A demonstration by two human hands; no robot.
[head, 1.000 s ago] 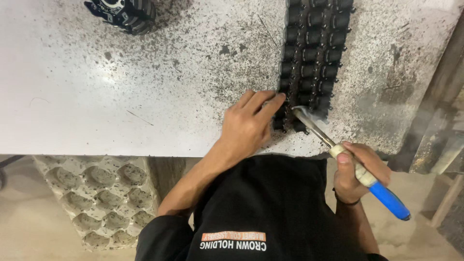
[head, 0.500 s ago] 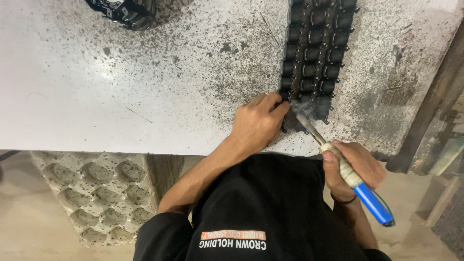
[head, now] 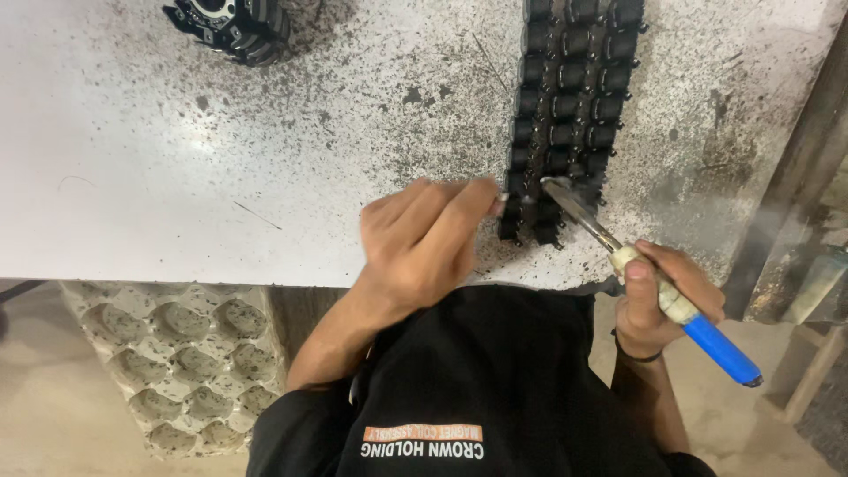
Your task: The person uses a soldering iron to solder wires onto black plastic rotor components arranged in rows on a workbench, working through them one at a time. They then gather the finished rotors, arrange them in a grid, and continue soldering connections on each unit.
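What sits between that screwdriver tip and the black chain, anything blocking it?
Nothing visible. The screwdriver in the right hand has its tip right on the black chain, while the left hand touches the chain's near end from the other side.

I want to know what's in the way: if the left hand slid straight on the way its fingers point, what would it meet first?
The left hand points right, fingertips at the near end of the black multi-row roller chain; it would likely meet that first.

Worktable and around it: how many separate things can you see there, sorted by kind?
Black multi-row roller chain: 1
Screwdriver with blue handle, held in the right hand: 1
Black toothed metal part at the table's far edge: 1
Moulded pulp tray on the floor below the table: 1
Total: 4
The left hand touches the chain's near end.
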